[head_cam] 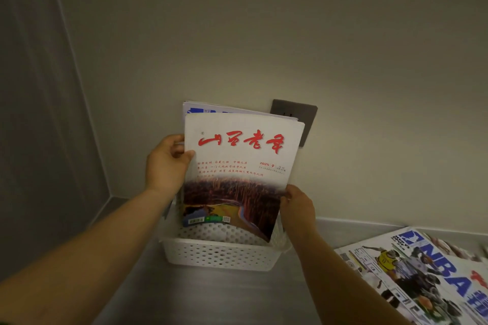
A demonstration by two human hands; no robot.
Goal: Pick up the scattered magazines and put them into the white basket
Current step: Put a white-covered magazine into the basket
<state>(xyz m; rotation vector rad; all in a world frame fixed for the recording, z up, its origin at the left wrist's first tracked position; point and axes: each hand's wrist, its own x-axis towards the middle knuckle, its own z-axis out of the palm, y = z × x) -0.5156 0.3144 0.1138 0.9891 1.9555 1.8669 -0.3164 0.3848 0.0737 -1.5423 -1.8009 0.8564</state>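
A white perforated basket (221,256) stands on the grey counter against the wall. A magazine with red calligraphy on a white cover (237,171) stands upright in it, its lower edge inside the basket. Behind it stand other magazines (200,109), of which only blue-and-white top edges show. My left hand (166,166) grips the left edge of the front magazine, thumb on the cover. My right hand (297,204) holds its lower right edge. An NBA magazine (422,272) lies flat on the counter at the right.
A dark wall socket plate (303,119) sits on the wall behind the upright magazines. More magazines (454,248) lie partly under the NBA one at the right edge. The counter (211,298) meets a side wall at the left corner.
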